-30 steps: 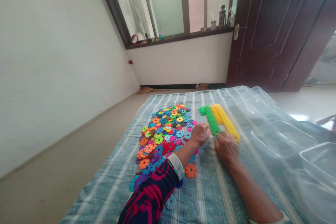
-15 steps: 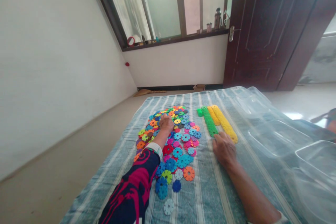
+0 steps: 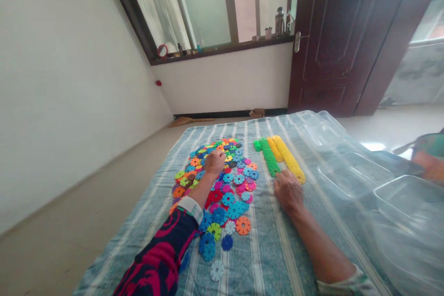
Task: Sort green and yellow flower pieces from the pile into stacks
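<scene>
Notched plastic snowflake discs (image 3: 228, 199) in many colours lie in a long, loose pile on the striped cloth. My left hand (image 3: 214, 162) reaches into the far part of this pile, its fingers pinched together and pointing down. Whatever they may hold is hidden. To the right of the pile, a green row of discs (image 3: 268, 156) lies beside a long yellow row (image 3: 288, 159) and a shorter yellow row (image 3: 275, 150). My right hand (image 3: 289, 189) rests at the near end of the green row, fingers curled; their tips are hard to see.
Clear plastic boxes (image 3: 354, 173) stand along the right side of the cloth-covered table (image 3: 274, 259). A small bright green piece (image 3: 257, 145) lies left of the green row. Beyond the table are a window sill (image 3: 225, 49) with small items and a dark red door (image 3: 342, 41).
The whole view has shifted, so the table and both hands appear slightly further left. My left hand stays over the pile and my right hand stays by the green row.
</scene>
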